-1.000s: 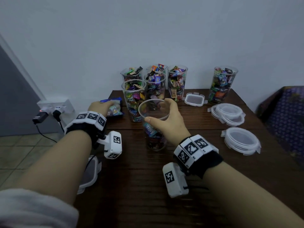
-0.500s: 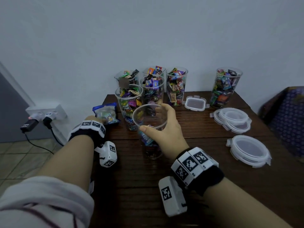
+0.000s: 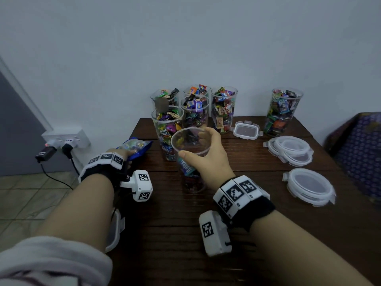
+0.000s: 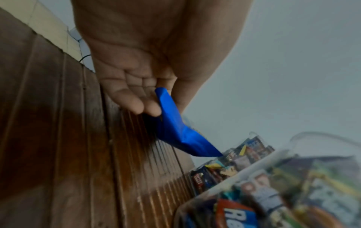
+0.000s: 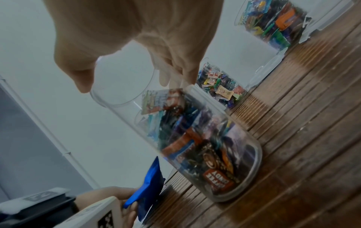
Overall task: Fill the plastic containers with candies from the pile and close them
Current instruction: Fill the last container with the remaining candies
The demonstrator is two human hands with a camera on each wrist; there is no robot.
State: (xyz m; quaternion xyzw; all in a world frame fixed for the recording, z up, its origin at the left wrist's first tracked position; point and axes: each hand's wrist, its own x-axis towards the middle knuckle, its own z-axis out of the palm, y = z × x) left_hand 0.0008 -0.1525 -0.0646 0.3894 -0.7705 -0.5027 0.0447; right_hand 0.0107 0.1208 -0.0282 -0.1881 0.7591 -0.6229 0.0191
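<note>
While my right hand (image 3: 208, 159) curls round the rim of a clear, part-filled plastic container (image 3: 190, 162) standing on the ribbed wooden table (image 3: 257, 234), my left hand (image 3: 118, 155) pinches a glossy blue candy bag (image 3: 135, 146).
Left wrist view: fingers (image 4: 136, 101) clamp crinkled blue foil; right wrist view: smooth cylinder, wrapped candies (image 5: 205, 146) low inside.

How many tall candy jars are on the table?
7 jars: five clustered at the back, one alone back right, one part-filled under the right hand. Others may hide behind.
</note>
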